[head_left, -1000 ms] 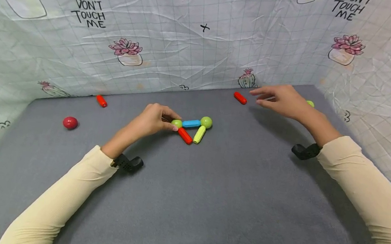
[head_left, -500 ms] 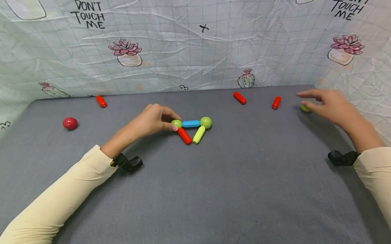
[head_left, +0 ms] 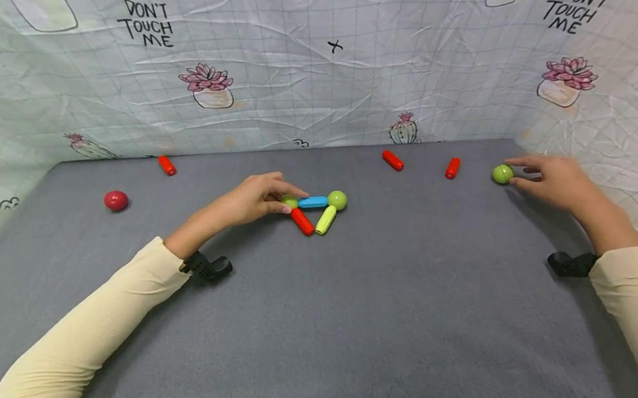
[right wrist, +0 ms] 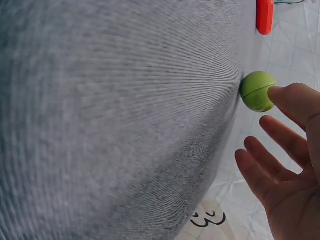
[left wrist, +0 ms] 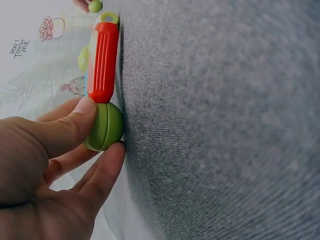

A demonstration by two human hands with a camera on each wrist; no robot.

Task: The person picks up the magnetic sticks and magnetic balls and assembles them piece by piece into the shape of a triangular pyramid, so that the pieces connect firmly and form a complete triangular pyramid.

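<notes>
Covering the whole surface is a grey felt mat [head_left: 340, 331], soft and finely napped, walled on three sides by a creased cloth [head_left: 287, 59] with a grid print, potted succulents and the words "DON'T TOUCH ME". Two arms in ribbed cream sleeves [head_left: 102, 319] stretch over the mat.

The left hand [head_left: 248, 201] rests near the middle, thumb and a fingertip pinching a smooth green ball [left wrist: 103, 127] that sits on the mat at the end of a small build. A glossy red stick [head_left: 302, 221] with rounded ends butts against that ball, a blue stick [head_left: 313, 202] runs from it to a second ball [head_left: 337, 199], and a lime stick [head_left: 325, 219] angles down from there.

The right hand [head_left: 554, 180] lies at the far right corner, fingers spread and nearly straight, one fingertip touching a loose green ball [head_left: 502, 173] with a seam round its middle; nothing is clasped.

Three more red sticks lie near the back wall: [head_left: 452, 167], [head_left: 392, 160] and [head_left: 167, 165]. A red ball [head_left: 116, 200] sits alone, far left.
</notes>
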